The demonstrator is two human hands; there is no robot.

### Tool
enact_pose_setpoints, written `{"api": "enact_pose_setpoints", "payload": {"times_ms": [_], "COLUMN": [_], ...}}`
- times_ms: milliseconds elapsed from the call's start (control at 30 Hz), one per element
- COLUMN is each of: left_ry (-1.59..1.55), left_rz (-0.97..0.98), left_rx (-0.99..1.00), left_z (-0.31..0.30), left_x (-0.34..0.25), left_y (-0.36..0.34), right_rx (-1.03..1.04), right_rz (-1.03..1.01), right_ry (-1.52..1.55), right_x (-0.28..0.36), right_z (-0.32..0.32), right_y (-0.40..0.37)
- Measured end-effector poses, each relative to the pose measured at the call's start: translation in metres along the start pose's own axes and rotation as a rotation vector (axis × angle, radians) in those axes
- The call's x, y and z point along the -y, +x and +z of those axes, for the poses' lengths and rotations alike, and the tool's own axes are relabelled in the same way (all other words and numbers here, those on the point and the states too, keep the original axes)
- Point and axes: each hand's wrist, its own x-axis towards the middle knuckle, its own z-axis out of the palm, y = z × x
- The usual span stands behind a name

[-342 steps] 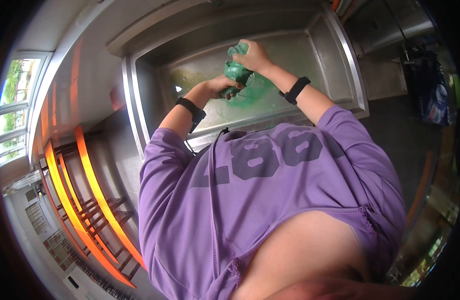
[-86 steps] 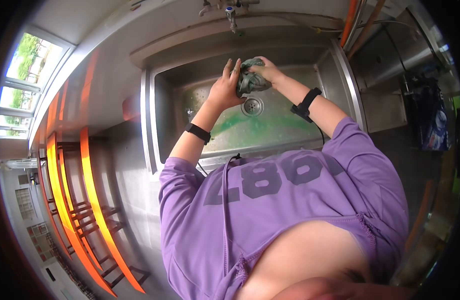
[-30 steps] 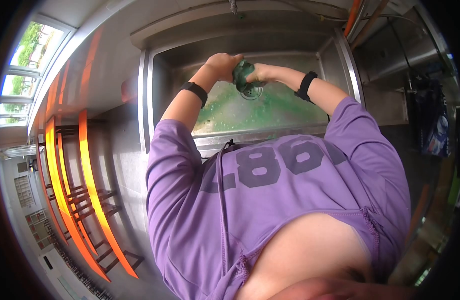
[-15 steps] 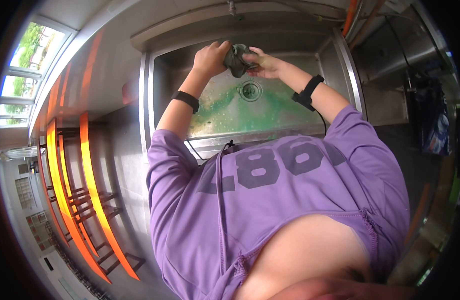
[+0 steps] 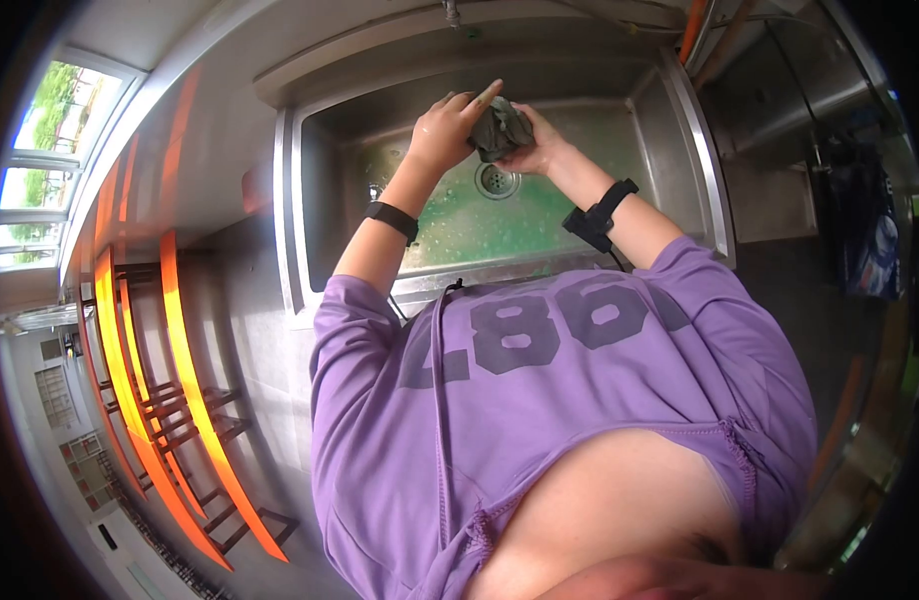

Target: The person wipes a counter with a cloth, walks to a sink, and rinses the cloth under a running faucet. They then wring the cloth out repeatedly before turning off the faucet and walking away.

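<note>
A crumpled dark grey-green cloth [image 5: 500, 130] is bunched between my two hands over the sink [image 5: 670, 160]. My right hand [image 5: 543, 142] is closed round its right side and underside. Against the left side of the cloth rests my left hand [image 5: 445, 132], with one finger stretched up along it; its other fingers are partly hidden, but they seem to grip the cloth. Just below the bundle is the round metal drain [image 5: 498, 181]. The wet sink floor shows drops and a green sheen.
A tap [image 5: 452, 14] sticks out above the sink's far edge. Long orange benches [image 5: 195, 400] stand to the left on the grey floor, near windows [image 5: 55, 160]. A dark bag with printing [image 5: 865, 230] hangs at the right. Orange pipes [image 5: 696, 30] run at the upper right.
The cloth and both hands have moved slightly right and towards me, nearer the drain. The cloth is bunched more compactly, and a finger of my left hand has straightened.
</note>
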Motion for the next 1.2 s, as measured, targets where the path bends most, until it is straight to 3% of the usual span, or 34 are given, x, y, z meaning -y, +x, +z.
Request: {"api": "enact_pose_setpoints", "payload": {"times_ms": [133,267,367,467,500,567,700,800,900,1000,1067,1200], "left_ry": [-0.182,-0.171,-0.151,-0.443,-0.435,-0.493,-0.73,-0.954,-1.053,-1.032,-1.023,-0.904], "left_rz": [-0.075,-0.318,-0.358,-0.541,-0.601,-0.579,-0.5,-0.547,-0.692,-0.638,-0.584,-0.498], "left_rx": [-0.208,-0.031,-0.027,0.193,0.185,0.191,0.353,0.331,0.266,0.253,0.199,-0.028], "left_z": [0.016,0.021,0.04,0.047,0.055,0.076,0.095,0.099,0.089,0.1,0.112,0.1], "left_x": [-0.004,-0.008,-0.004,-0.005,-0.006,0.006,0.03,0.036,0.022,0.034,0.041,0.026], "left_y": [-0.006,-0.008,-0.013,-0.017,-0.019,-0.025,-0.025,-0.033,-0.035,-0.037,-0.039,-0.038], "right_rx": [0.056,0.08,0.094,-0.136,-0.181,-0.268,-0.241,-0.2,-0.165,-0.206,-0.194,-0.069], "right_rz": [-0.128,-0.231,-0.286,-0.413,-0.445,-0.511,-0.574,-0.685,-0.847,-0.951,-0.978,-0.847], "right_ry": [-0.067,-0.023,0.007,-0.079,-0.094,-0.128,-0.174,-0.342,-0.52,-0.572,-0.636,-0.667], "right_x": [-0.001,-0.006,-0.008,-0.011,-0.013,-0.015,-0.018,-0.022,-0.025,-0.027,-0.022,-0.004], "right_z": [0.001,-0.009,-0.016,-0.011,-0.012,-0.017,-0.027,-0.023,-0.019,-0.012,-0.018,-0.016], "right_y": [-0.001,0.01,0.021,0.02,0.021,0.028,0.035,0.032,0.033,0.033,0.039,0.032]}}
